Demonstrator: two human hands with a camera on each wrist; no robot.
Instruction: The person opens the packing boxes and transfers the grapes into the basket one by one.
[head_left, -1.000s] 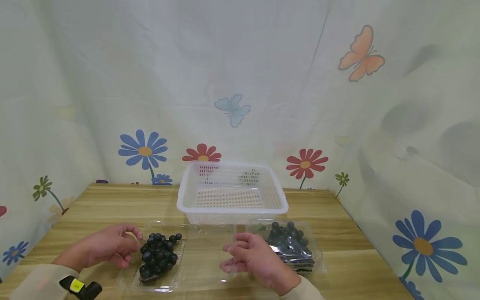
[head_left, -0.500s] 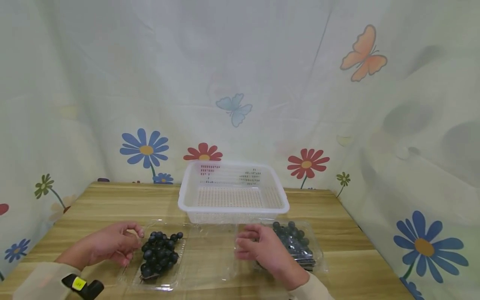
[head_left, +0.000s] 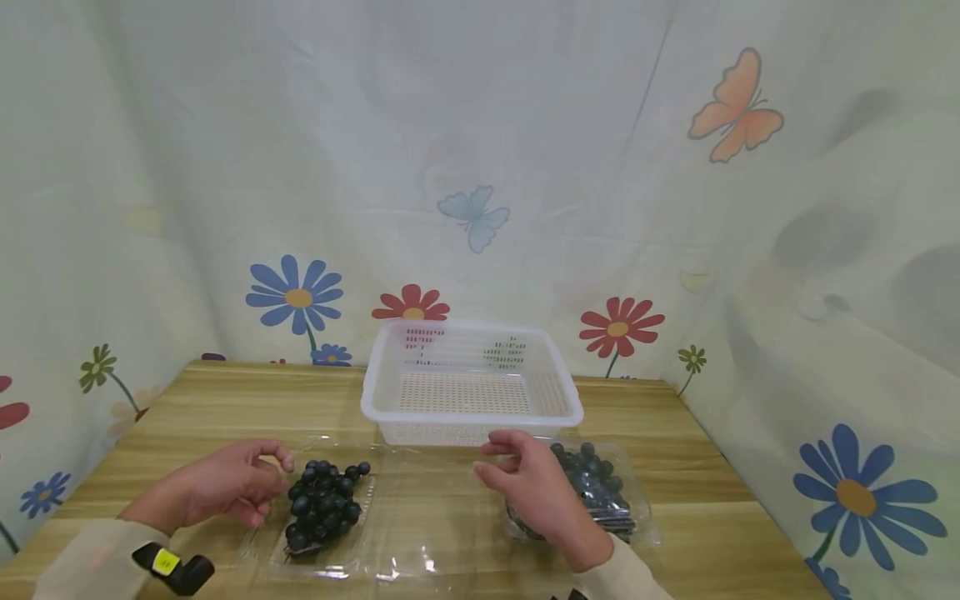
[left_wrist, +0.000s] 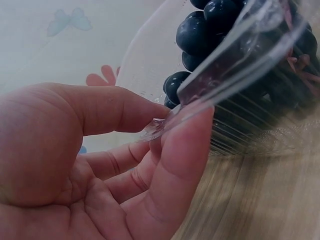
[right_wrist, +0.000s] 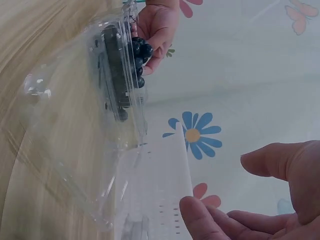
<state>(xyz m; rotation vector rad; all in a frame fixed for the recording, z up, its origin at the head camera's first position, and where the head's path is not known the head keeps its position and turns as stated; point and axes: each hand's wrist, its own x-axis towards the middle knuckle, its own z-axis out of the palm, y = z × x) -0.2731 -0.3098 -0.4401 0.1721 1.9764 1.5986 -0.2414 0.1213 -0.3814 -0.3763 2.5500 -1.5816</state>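
My left hand (head_left: 221, 485) pinches the rim of a clear plastic clamshell box between thumb and forefinger, as the left wrist view shows up close. Inside that box lies a bunch of dark grapes (head_left: 322, 508). Its see-through lid (head_left: 423, 533) is folded out to the right, low over the table. The right hand (head_left: 543, 492) hovers with thumb and fingers apart and nothing between them. Partly hidden behind this hand, a second clear box (head_left: 637, 500) holds more dark grapes (head_left: 600, 479) under plastic.
A white perforated basket (head_left: 472, 417) stands behind the two boxes, with only its slotted floor visible inside. The wooden table (head_left: 262, 408) reaches back to a curtain (head_left: 375, 167) printed with flowers and butterflies.
My right hand has come away from the open lid and shifted right and slightly back, in front of the second box. The lid lies lower. The left hand keeps its pinch.
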